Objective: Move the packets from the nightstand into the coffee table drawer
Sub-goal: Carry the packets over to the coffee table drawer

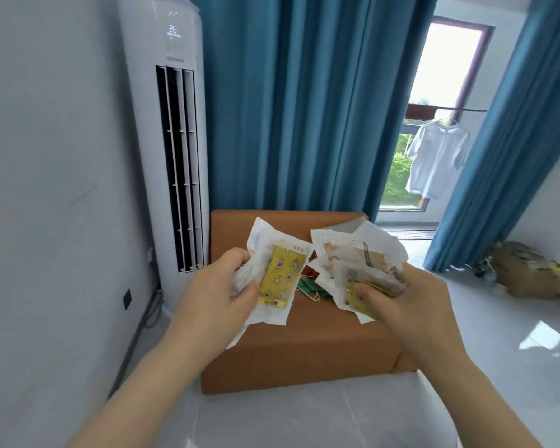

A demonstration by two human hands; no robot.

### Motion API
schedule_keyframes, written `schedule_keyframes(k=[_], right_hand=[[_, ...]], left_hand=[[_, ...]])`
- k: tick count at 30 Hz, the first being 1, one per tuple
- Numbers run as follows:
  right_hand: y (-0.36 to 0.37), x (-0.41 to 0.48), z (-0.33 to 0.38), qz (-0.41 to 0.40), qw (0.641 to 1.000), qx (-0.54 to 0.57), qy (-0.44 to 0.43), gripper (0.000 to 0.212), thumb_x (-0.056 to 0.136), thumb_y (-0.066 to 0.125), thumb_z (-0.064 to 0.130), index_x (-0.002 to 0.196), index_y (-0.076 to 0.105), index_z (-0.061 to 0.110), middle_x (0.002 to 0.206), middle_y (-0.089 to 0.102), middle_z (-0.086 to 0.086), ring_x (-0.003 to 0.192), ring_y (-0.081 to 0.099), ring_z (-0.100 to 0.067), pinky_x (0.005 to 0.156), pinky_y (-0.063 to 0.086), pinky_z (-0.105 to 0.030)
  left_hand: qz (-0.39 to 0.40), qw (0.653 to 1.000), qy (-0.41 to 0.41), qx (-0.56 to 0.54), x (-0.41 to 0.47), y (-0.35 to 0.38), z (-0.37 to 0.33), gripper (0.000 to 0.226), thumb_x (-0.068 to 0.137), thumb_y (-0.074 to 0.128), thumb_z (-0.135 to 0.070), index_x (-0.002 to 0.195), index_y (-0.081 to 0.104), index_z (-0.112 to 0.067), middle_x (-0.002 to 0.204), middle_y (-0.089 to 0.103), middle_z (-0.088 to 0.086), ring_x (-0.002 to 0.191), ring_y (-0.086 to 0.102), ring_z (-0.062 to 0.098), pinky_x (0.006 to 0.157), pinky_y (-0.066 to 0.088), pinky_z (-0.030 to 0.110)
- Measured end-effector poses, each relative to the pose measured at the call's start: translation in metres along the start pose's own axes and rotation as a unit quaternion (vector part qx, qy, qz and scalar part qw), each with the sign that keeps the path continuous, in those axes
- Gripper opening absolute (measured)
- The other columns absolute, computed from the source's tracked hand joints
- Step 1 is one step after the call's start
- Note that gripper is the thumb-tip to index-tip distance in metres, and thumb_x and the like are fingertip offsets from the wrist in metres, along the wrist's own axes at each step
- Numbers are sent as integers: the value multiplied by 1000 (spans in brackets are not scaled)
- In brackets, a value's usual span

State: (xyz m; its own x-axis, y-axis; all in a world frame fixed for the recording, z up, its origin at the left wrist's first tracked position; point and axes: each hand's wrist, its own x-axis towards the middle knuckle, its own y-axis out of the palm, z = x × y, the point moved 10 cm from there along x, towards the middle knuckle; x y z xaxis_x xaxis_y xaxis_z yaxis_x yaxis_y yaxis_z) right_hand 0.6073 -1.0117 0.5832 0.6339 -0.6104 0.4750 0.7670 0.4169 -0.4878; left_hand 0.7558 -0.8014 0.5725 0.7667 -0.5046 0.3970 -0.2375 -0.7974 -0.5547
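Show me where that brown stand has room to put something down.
Bare: the stand, at its back by the curtain and front edge. Crowded: the middle, red and green bits between the left hand and right hand, both holding packets.

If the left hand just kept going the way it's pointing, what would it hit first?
Probably the blue curtain. The left hand, gripping a yellow packet, points forward and right over the brown nightstand, which seems below its line. Depth is unclear, so it might graze the nightstand first.
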Motion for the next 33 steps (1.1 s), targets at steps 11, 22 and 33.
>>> schedule_keyframes(k=[11,22,33], right_hand=[[-92,64,-143,-101,989,-64,85,19,77,75,22,89,68,36,80,67,20,77,67,-7,69,59,-34],[-186,126,-270,-162,965,-140,153,16,76,75,18,88,70,28,68,60,25,67,63,-2,59,55,-25],[-214,210,-383,-202,929,-219,221,14,73,74,15,67,63,18,59,63,3,58,59,-13,52,48,-31]], left_hand=[[125,988,81,-46,115,186,-56,9,92,56,-22,89,57,-31,82,66,-11,76,63,9,64,54,43],[226,965,117,-68,199,373,-117,18,91,56,-23,105,54,-34,104,65,-10,89,62,8,54,43,12],[296,936,171,-80,309,526,-147,11,90,56,-19,91,55,-31,81,61,-7,68,55,6,60,47,26]])
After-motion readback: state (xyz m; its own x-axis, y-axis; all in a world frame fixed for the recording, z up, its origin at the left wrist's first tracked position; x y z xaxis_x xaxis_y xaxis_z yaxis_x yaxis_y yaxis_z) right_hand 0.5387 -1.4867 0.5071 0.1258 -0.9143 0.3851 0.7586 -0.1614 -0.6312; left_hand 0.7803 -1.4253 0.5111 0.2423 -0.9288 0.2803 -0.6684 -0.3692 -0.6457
